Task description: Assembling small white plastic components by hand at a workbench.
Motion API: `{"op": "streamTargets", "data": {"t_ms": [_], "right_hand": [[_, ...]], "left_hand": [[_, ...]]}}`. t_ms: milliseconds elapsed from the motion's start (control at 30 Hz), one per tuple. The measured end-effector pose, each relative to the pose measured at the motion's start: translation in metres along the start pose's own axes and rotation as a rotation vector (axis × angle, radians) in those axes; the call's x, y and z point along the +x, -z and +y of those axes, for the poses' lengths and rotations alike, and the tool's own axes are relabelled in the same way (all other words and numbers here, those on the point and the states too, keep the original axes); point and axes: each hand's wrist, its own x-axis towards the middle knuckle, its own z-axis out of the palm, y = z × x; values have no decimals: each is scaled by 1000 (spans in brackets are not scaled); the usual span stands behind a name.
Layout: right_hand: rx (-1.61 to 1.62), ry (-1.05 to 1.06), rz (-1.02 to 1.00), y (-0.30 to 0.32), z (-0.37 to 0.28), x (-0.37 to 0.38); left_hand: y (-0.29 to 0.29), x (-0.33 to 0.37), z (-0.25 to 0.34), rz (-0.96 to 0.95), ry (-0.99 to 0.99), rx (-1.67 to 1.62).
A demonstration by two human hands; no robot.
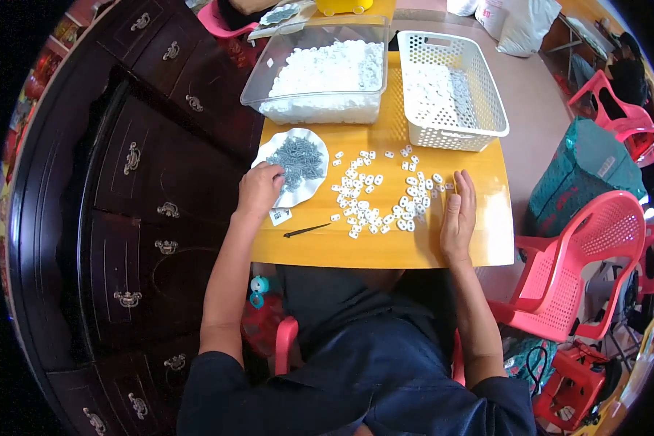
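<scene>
My left hand (260, 187) rests at the left rim of a white scalloped plate (314, 142). Its fingers are closed at the edge of a heap of small grey pieces (298, 160); whatever they pinch is too small to name. Across the table, my right hand (458, 218) stands on its edge with fingers stretched out and nothing in it. Beside it, small white two-holed pieces (370, 214) lie scattered over the yellow table (305, 251). A thin black pointed tool (307, 230) and a small white card (280, 216) lie below the plate.
A clear plastic bin (323, 107) heaped with white pieces stands at the back, beside a white perforated basket (454, 138) holding white and grey pieces. Dark wooden drawers (145, 160) line the left. At right are a pink chair (567, 269) and a green bag (581, 174).
</scene>
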Motion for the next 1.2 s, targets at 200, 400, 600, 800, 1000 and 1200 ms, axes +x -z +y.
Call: {"op": "streamTargets", "data": {"t_ms": [200, 400, 600, 800, 1000, 1200], "right_hand": [[35, 3, 7, -4, -4, -2], [27, 16, 15, -4, -1, -3], [13, 20, 8, -4, -3, -3], [24, 9, 7, -4, -6, -2], [5, 16, -3, -2, -4, -2], [-4, 20, -3, -3, -6, -2]], "left_hand": [[4, -1, -2, 120, -72, -38], [14, 1, 65, 142, -231, -309], [-18, -3, 137, -57, -404, -347], [-31, 3, 159, -109, -474, -263], [-15, 8, 141, 29, -414, -349], [-13, -13, 120, 2, -313, -406]]}}
